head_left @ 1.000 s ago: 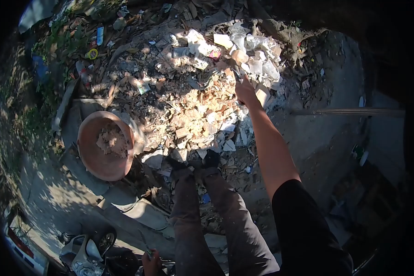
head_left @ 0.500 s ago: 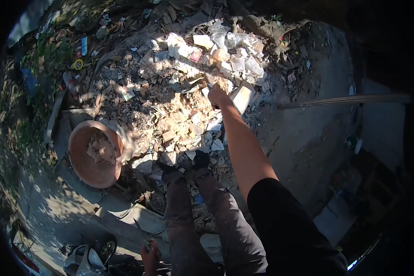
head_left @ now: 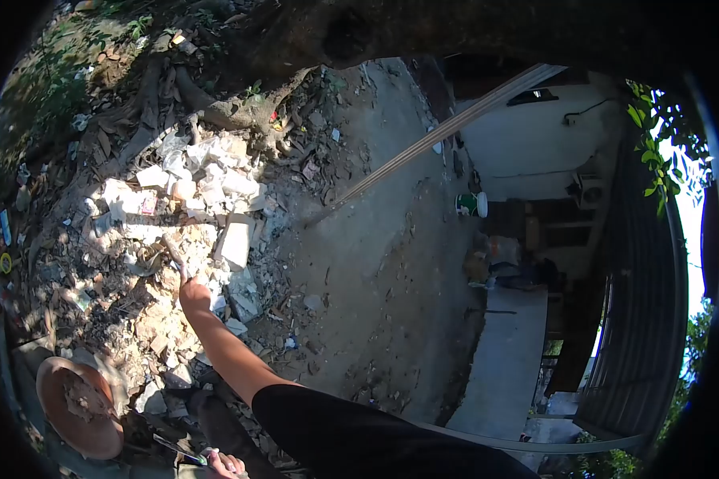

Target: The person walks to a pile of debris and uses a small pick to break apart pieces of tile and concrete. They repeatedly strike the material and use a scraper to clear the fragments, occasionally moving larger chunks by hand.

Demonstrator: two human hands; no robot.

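Observation:
My right hand (head_left: 193, 294) reaches down the slope into the sunlit rubble heap (head_left: 156, 323), its fingers closed. A narrow shape sticks out ahead of the fist, but I cannot tell what it is. Just beyond it lies a pale block (head_left: 234, 241), beside crumpled plastic and white scraps (head_left: 216, 164). Low in the view, my left hand (head_left: 228, 465) is wrapped round a tool with a green handle and a narrow pointed metal blade (head_left: 174, 449). The blade points towards a clay-coloured basin (head_left: 48, 407) with a mound of pale crumbly material (head_left: 86, 399) in it.
A thick tree trunk (head_left: 295, 40) crosses the top, its roots spreading by the rubble. A long ridged pole (head_left: 447, 128) slants over the grey ground (head_left: 375, 239). Farther right are a white and green bucket (head_left: 471, 205) and a pale wall (head_left: 527, 140). My trouser leg (head_left: 220, 423) shows below.
My view has swung right, so rubble and basin sit farther left and the building shows more. My right hand remains at the rubble; my left still holds the green-handled tool, now beside the basin.

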